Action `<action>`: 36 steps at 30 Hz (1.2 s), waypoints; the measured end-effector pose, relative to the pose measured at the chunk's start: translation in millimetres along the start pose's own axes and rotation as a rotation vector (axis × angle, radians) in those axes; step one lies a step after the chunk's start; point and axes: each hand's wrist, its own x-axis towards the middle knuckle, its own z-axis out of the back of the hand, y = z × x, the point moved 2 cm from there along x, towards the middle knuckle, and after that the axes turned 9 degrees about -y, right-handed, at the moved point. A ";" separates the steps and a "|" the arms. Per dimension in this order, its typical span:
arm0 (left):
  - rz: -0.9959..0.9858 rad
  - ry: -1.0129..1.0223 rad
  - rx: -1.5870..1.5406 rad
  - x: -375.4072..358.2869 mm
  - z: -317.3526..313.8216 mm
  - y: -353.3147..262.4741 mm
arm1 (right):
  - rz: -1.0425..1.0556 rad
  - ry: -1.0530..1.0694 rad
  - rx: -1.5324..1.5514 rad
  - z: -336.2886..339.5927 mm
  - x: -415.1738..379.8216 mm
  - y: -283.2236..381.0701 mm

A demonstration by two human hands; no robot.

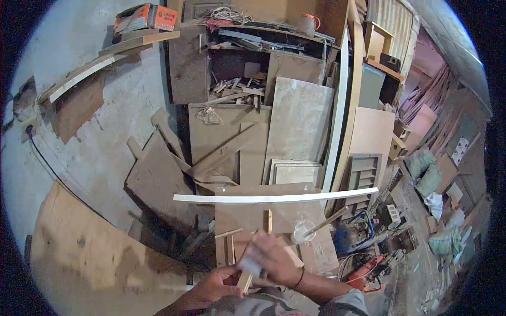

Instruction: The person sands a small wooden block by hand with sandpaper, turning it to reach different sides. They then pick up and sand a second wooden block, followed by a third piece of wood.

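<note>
Near the bottom centre, my left hand [219,283] grips a narrow wooden strip [244,282] between thumb and fingers. My right hand [274,257], with a dark band at the wrist, is over the strip's upper part and smeared by motion. A blurred greyish block-like thing [251,266] shows under its fingers, too smeared to name. Beyond the hands, a white strip [274,199] lies across a board-topped bench [240,207]. On the bench are an upright-looking wood piece [270,221] and a clear container [303,231] with a stick in it.
A plywood sheet [95,237] stands at the left. Boards lean against a cabinet [187,68] full of offcuts behind the bench. At the right are a blue machine [348,237], a red tool [363,274] and sacks [424,171] on the floor.
</note>
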 end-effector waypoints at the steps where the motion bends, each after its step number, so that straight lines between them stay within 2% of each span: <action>1: -0.003 -0.029 -0.004 -4.2 -1.7 -1.8 | 0.260 0.050 -0.002 -5.6 -3.1 9.1; 4: -0.087 -0.089 0.084 -12.5 -4.1 -7.3 | 0.291 0.113 0.031 -1.9 4.2 17.6; 5: -0.102 -0.061 0.005 -11.6 -2.4 -6.1 | 0.160 0.084 0.071 -0.2 16.3 4.9; 8: -0.055 -0.096 -0.071 -12.8 6.1 2.0 | 0.317 0.057 0.008 -9.1 2.1 20.6; 9: -0.128 -0.087 -0.045 -13.8 3.0 -0.4 | 0.373 0.042 -0.017 -10.6 2.3 22.7; 11: -0.259 -0.077 0.004 -21.5 -6.7 -3.7 | 0.359 0.041 0.098 -6.2 0.4 20.4; 14: -0.002 -0.064 0.065 -19.2 15.6 -0.6 | 0.227 0.021 0.163 -14.1 -3.1 13.6; 15: -0.040 -0.064 -0.055 -16.2 11.2 -2.4 | 0.169 0.013 0.160 -19.7 -3.9 5.4; 16: -0.080 -0.055 -0.019 -13.9 13.1 2.6 | 0.115 0.003 0.152 -24.9 -3.3 -2.9; 17: -0.122 -0.044 0.019 -10.1 17.5 10.9 | 0.333 -0.078 0.133 -35.5 -15.2 1.8; 20: -0.142 -0.048 0.056 -13.1 8.8 -2.6 | 0.408 -0.163 0.023 -24.4 -6.5 1.4; 21: -0.135 -0.016 0.052 -8.0 16.5 -3.3 | 0.245 -0.202 0.050 -16.9 5.5 -7.7; 22: -0.131 0.017 0.046 -4.8 17.9 -3.8 | 0.250 -0.151 0.057 -18.1 3.2 -6.1; 23: -0.071 -0.032 -0.049 -7.4 15.3 -4.8 | 0.257 -0.102 0.063 -20.9 0.8 -1.9; 25: -0.184 -0.037 -0.019 -10.7 4.5 -9.0 | 0.451 -0.168 0.118 -21.9 0.1 18.6; 27: -0.184 -0.129 0.116 -9.4 9.6 -2.3 | 0.301 -0.213 0.092 -15.3 14.6 3.3; 29: -0.094 -0.129 0.109 -11.8 4.5 -15.8 | 0.149 -0.241 0.068 -6.0 23.5 -12.9; 30: -0.052 -0.129 0.101 -11.8 1.9 -19.9 | 0.210 -0.163 0.042 -5.9 18.7 -11.7; 32: -0.128 -0.115 0.127 -6.1 0.4 -18.5 | 0.342 -0.020 -0.010 -8.2 13.9 -9.1; 33: -0.145 -0.112 0.163 -5.7 2.1 -15.0 | 0.522 -0.098 -0.041 -0.1 18.0 11.8; 34: -0.158 -0.108 0.200 -6.4 3.6 -10.9 | 0.480 -0.063 0.020 -1.2 19.4 9.5; 35: -0.115 -0.202 0.248 -6.8 5.2 -6.1 | 0.434 -0.030 0.081 -2.0 21.9 4.2; 36: -0.106 -0.185 0.191 -7.2 3.2 -11.5 | 0.388 0.005 0.140 -2.2 25.4 -2.8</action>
